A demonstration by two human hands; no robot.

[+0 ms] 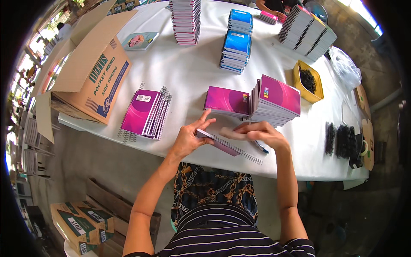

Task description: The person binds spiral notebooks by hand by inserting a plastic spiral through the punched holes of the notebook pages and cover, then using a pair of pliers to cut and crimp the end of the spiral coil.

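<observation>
My left hand (191, 138) pinches the left end of a purple notebook (225, 146), held on edge near the table's front edge. A metal spiral coil (251, 157) runs along the notebook's edge, its tail sticking out past the right end. Over the coil is my right hand (261, 132); its fingers are smeared by motion. Below that hand shows a slim dark-blue tool (261, 147); whether it is held or lying on the table I cannot tell. Just beyond my hands lie a flat purple notebook (226, 99) and a leaning stack of purple notebooks (276, 96).
Left on the white table (188, 64) are coiled purple notebooks (140, 109) and an open cardboard box (96, 81). Blue notebooks (236, 42) stand farther back. At right are a yellow tub of black coils (309, 81), more black coils (342, 140) and a plastic bag (343, 66). A co-worker's hand (280, 16) is at the far side.
</observation>
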